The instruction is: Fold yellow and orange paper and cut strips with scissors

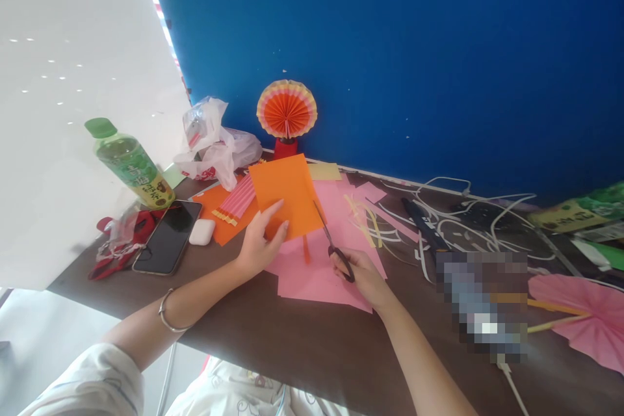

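Note:
My left hand (260, 242) pinches the lower edge of an orange paper sheet (285, 192) and holds it up over the pink paper (322, 270) spread on the dark table (312, 344). My right hand (363, 273) is closed round the black handles of a pair of scissors (331, 240), whose blades reach the orange sheet's right edge. A narrow orange strip (306, 250) hangs below the sheet. A bangle circles my left wrist.
Left: a green bottle (130, 166), a black phone (169, 236), a white earbud case (201, 232), a plastic bag (214, 143). An orange paper fan (286, 109) stands at the blue wall. Right: white cables (468, 218), paper strips (365, 214), a pink fan (585, 312).

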Tool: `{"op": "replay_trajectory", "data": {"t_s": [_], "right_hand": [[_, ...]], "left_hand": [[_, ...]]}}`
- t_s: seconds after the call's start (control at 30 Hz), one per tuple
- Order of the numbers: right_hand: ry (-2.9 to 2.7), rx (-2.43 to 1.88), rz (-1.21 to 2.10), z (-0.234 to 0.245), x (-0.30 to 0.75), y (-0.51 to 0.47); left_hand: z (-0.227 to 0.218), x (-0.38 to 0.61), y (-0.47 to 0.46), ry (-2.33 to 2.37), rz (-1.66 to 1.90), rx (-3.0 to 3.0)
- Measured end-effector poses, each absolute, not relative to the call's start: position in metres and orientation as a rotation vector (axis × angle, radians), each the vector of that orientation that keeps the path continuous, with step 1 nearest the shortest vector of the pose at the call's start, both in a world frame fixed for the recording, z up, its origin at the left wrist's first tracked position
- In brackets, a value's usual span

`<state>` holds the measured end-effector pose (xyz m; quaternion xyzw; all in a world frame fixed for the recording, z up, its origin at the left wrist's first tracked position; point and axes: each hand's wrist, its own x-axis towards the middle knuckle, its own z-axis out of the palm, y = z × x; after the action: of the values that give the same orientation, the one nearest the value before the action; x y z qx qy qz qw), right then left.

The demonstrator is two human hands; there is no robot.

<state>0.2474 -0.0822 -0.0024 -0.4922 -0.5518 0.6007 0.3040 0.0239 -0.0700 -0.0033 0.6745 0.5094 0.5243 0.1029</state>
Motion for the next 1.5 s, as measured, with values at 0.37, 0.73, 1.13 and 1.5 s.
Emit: {"op": "replay_trajectory", "data": {"t_s": [0.37,0.73,1.13,1.5], "right_hand": [[-1.443,-1.298,1.624,-0.001,0.248,-0.083],[-1.406,-1.247,1.686,0.007,0.242,-0.085],[-1.41,-1.26,1.677,0.004,0.245,-0.084],[-1.388,-1.26,1.665,0.004,0.245,-0.084]], "left_hand": [[-0.006,0.023,-0.069,1.464,1.505,1.98],[-0.007,0.023,-0.07,1.467,1.496,1.98],[-0.007,0.023,-0.071,1.476,1.495,1.983],[-0.006,0.023,-0.071,1.482,1.484,1.973]]}}
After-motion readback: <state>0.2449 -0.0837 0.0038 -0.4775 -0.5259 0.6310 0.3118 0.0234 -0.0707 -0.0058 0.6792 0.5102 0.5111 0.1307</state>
